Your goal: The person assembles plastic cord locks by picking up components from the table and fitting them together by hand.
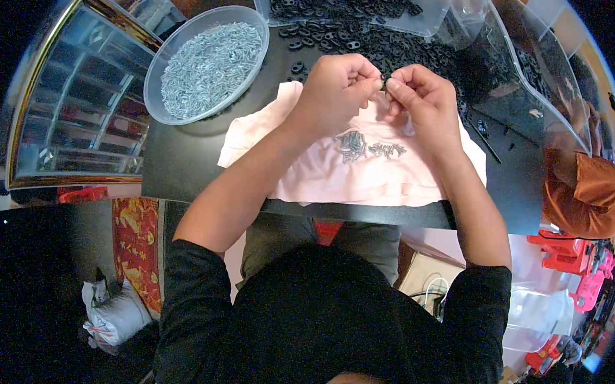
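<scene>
Both my hands meet above a pale pink cloth (pixel 308 178) spread on the table, fingertips pinched close together. My left hand (pixel 341 88) and my right hand (pixel 425 101) are closed around a small dark part (pixel 384 83), mostly covered by the fingers. Its exact kind cannot be made out. Just below the hands, two small heaps of silvery metal pins (pixel 353 146) lie on the cloth. Loose black plastic pieces (pixel 357 43), some with two holes, are strewn over the table beyond my hands.
A round translucent tub (pixel 150 90) of silvery pins stands at the left. At the back is a clear bin (pixel 262 2) with more black pieces. A thin dark rod (pixel 489 146) lies right of the cloth. Brown fabric (pixel 585 196) hangs beyond the table's right side.
</scene>
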Motion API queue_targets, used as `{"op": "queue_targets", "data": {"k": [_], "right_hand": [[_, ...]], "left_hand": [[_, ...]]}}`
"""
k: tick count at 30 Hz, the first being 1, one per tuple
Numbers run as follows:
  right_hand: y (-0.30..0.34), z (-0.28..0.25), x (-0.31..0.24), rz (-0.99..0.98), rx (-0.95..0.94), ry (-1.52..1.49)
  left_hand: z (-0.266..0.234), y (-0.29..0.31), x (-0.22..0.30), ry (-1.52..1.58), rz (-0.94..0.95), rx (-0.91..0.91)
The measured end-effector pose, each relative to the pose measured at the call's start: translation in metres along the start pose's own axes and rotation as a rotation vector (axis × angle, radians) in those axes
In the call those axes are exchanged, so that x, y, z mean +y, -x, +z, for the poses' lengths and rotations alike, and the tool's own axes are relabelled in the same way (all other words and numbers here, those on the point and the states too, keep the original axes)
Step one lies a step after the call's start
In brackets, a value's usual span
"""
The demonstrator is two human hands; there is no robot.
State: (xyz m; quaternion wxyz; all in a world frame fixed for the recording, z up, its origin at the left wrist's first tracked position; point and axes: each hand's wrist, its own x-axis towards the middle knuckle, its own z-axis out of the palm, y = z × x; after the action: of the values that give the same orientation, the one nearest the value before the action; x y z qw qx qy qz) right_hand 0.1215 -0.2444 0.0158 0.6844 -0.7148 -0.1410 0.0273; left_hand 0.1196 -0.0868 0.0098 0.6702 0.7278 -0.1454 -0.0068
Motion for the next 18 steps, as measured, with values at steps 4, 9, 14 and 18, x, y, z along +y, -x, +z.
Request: {"op": "queue_targets", "data": {"k": [4, 9, 14, 18], "right_hand": [[-0.005, -0.01, -0.001, 0.109, -0.072, -0.156], [-0.006, -0.012, 0.0, 0.14, -0.122, -0.204], [-0.01, -0.022, 0.004, 0.086, -0.039, -0.254], [-0.016, -0.034, 0.0, 0.078, 0.092, -0.249]], "left_hand": [[-0.002, -0.003, -0.001, 0.154, -0.065, -0.023], [-0.006, -0.003, -0.003, 0.244, -0.072, -0.045], [-0.029, -0.015, 0.004, 0.237, -0.025, 0.116], [-0.052, -0.022, 0.001, 0.072, 0.01, 0.314]]}}
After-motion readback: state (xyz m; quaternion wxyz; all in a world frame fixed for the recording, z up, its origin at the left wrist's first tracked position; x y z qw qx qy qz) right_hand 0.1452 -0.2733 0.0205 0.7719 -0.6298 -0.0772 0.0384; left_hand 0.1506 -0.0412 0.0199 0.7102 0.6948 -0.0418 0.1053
